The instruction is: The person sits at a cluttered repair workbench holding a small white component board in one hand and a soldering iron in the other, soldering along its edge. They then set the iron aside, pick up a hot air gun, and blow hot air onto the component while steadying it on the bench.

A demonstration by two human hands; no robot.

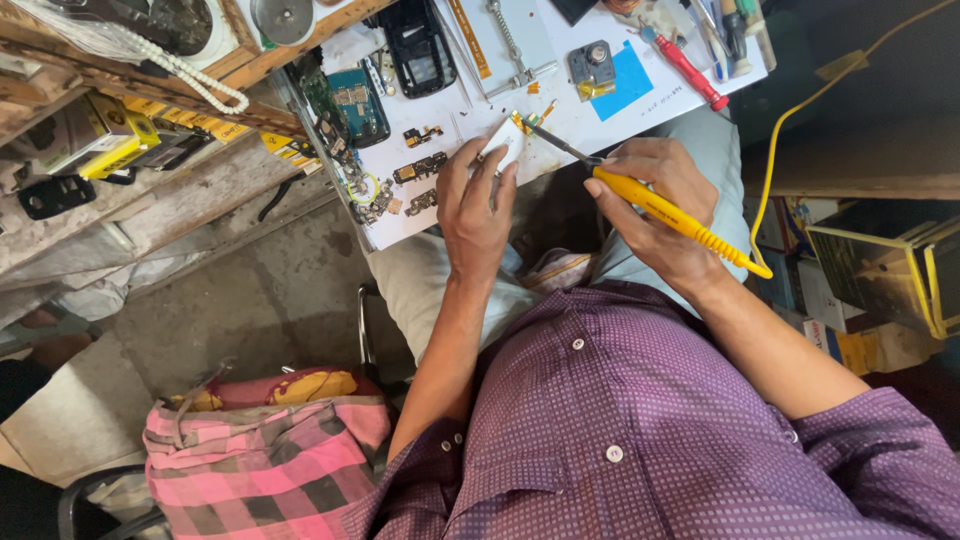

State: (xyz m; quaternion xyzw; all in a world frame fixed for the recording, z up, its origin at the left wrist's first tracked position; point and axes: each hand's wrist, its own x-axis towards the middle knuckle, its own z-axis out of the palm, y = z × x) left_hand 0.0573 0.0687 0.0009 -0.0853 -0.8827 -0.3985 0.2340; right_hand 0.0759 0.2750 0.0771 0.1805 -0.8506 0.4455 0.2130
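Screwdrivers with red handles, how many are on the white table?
1. The red-handled screwdriver lies on the white table near its right edge, beside the blue square. More tool handles crowd the top corner, cut off by the picture's edge, so another could be hidden.

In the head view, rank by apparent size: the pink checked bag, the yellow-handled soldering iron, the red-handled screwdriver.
1. Pink checked bag, though nearer the camera.
2. Yellow-handled soldering iron in the right hand.
3. Red-handled screwdriver, smallest.
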